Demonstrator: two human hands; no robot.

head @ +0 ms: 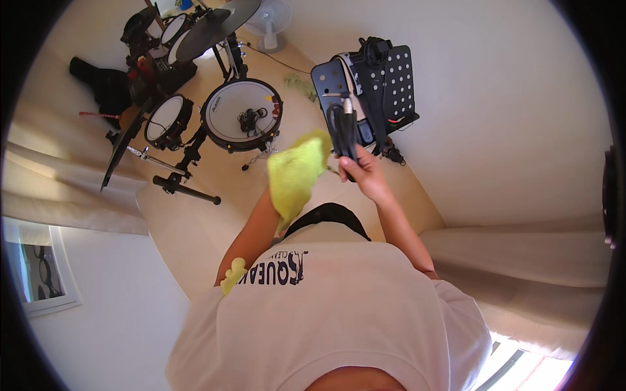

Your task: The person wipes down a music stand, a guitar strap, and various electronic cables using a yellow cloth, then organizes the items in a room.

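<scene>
A yellow-green cloth (297, 171) drapes over my left hand, hiding the fingers; only the left forearm (250, 232) shows below it. My right hand (364, 173) grips a bundled black cable (344, 132) with a silver metal connector (347, 105) at its upper end. Between the cloth and my right hand a short, thin dark piece shows, too small to identify. Just beyond the bundle stands a black perforated music stand (402, 80), with a dark blue perforated panel (324, 73) in front. Black straps and another black cable coil (375, 51) hang on it.
An Alesis electronic drum kit stands ahead to the left; its large drum pad (230, 110) bears a dark cable tangle (251, 120). A black stand tube (188, 190) juts near my left arm. Behind are a white fan (268, 27) and a floor cable (279, 62). Curtains (513, 254) hang right.
</scene>
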